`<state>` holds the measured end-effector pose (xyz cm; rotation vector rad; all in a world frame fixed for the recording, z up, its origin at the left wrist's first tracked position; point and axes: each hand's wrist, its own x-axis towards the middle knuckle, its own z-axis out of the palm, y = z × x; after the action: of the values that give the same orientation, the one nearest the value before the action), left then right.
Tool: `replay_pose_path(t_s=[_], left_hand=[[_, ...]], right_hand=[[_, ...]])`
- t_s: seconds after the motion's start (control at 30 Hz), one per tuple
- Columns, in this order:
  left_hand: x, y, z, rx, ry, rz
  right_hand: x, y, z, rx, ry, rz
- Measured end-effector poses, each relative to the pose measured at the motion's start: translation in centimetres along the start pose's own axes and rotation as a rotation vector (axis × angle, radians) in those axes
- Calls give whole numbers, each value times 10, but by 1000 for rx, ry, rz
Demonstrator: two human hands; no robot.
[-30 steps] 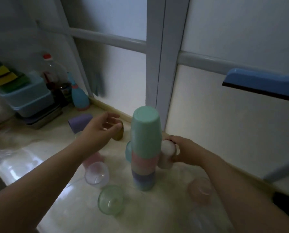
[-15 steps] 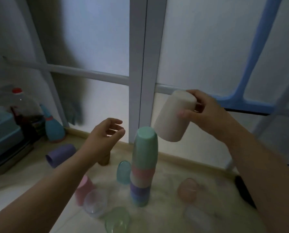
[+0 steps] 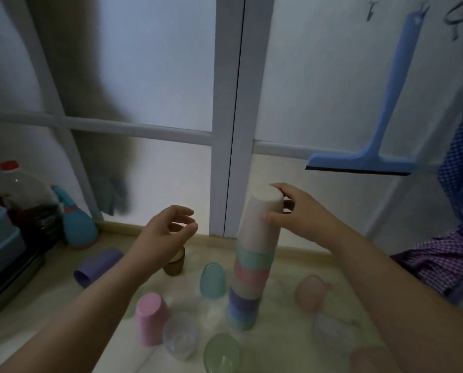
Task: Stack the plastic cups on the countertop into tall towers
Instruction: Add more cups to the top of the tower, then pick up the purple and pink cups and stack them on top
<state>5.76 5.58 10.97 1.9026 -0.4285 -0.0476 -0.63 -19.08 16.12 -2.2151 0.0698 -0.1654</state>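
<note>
white cup goes onto the top of the tower

the right hand (image 3: pixel 303 214) wraps its fingers (image 3: pixel 272 217) around the upper part of a white cup (image 3: pixel 261 222), which sits upside down over the top of the tower (image 3: pixel 247 281) on the countertop (image 3: pixel 281 343). the thumb is on the near wall and the other fingers curl round the far side near the closed base, a grip that likely lets the person steer the cup straight down over the teal cup beneath it. whether the cup is fully seated cannot be told; it looks slightly tilted toward the left

the left hand (image 3: pixel 168 232) hovers to the left of the tower, apart from it, fingers loosely curled and holding nothing. it seems poised either to steady the stack or to reach for another cup

the nested cups all stand mouth down, which is why each shows only a narrow band of colour: teal, pink, pale, purple, blue and green at the foot

loose cups lie around the tower: a pink cup (image 3: pixel 151 317) standing mouth down, a purple cup (image 3: pixel 98 266) on its side, a small brown cup (image 3: pixel 174 265) partly hidden behind the left wrist, a teal cup (image 3: pixel 211 275) just left of the stack, a clear cup (image 3: pixel 180 335), a green cup (image 3: pixel 222 352) and a pinkish translucent cup (image 3: pixel 309 292) to the right. with so many left, the job looks far from finished

the tall narrow stack could topple if the white cup is pushed down off-centre
</note>
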Motion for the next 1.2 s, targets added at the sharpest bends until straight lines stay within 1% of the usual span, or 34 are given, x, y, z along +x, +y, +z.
replay_pose_path(t_s=[0.1,0.13,0.27,0.33,0.4,0.5,0.6,0.7,0.8,0.9,1.0,1.2], left_hand=[[1,-6,-7,5,-17,4],[2,-7,-11,7,-18,13],[6,-14,-29,16,-1,33],[6,-19,-39,46,-2,29],[5,-28,-52,70,-3,12],[1,-49,-74,91,6,-29],[-4,-78,-98,121,36,-66],[-6,-110,-121,128,99,-129],[-5,-140,-140,177,152,-194],[2,-172,-153,355,163,-229],[13,-203,-155,460,127,-307],[54,-253,-144,498,20,-463]], right_hand=[[0,-5,-1,-20,18,7],[-1,-10,-2,-55,52,-14],[-1,-47,2,-199,276,-212],[1,-67,17,-249,287,-279],[6,-77,41,-299,207,-295],[19,-73,88,-288,21,-261],[35,-52,140,-226,-136,-169],[48,-30,186,-166,-234,-62],[60,-20,223,-119,-297,-13],[77,-17,248,-85,-338,14],[94,-15,261,-96,-351,23],[134,-3,282,-136,-359,42]])
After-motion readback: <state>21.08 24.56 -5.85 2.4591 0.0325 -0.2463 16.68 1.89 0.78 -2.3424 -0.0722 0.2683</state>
